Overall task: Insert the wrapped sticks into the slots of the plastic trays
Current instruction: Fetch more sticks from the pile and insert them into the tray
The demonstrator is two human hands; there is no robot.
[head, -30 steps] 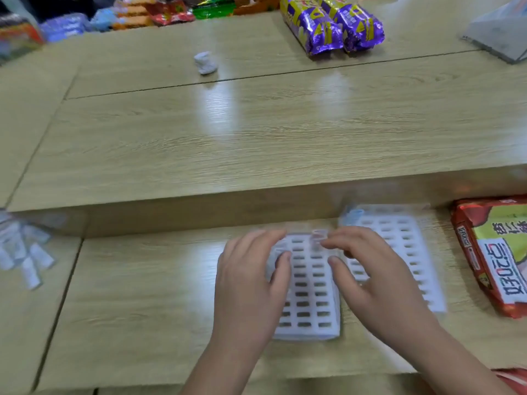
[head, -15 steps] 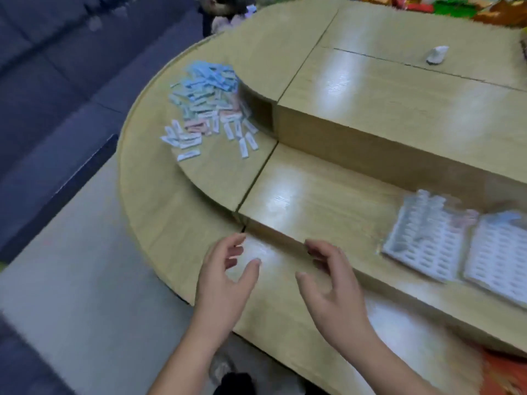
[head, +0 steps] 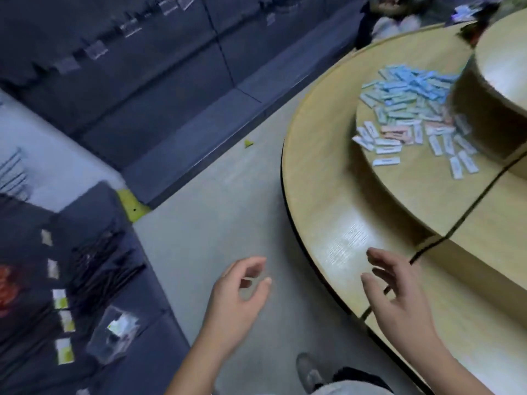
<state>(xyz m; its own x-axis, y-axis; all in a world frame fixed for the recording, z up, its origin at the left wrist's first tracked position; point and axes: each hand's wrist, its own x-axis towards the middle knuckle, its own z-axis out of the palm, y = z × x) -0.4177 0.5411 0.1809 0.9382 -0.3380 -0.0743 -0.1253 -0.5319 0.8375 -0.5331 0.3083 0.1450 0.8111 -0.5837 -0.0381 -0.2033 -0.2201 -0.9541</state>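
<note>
A loose pile of wrapped sticks (head: 410, 115), blue, white and pink, lies on the middle tier of the round wooden table (head: 328, 195) at the upper right. My left hand (head: 239, 297) hovers over the grey floor, fingers curled apart, holding nothing. My right hand (head: 399, 297) hangs over the table's lowest tier near its rim, fingers spread and empty. Both hands are far below the pile. No plastic tray is in view.
The table steps up in tiers toward the right; its dark rim (head: 288, 212) curves past my right hand. A dark display shelf (head: 85, 295) with packaged goods stands at the lower left. Grey floor (head: 214, 218) lies between. A shoe (head: 309, 372) shows at the bottom.
The view has swung far left: the trays left the frame and the stick pile came into view. Both hands lifted off the trays and now hang empty.
</note>
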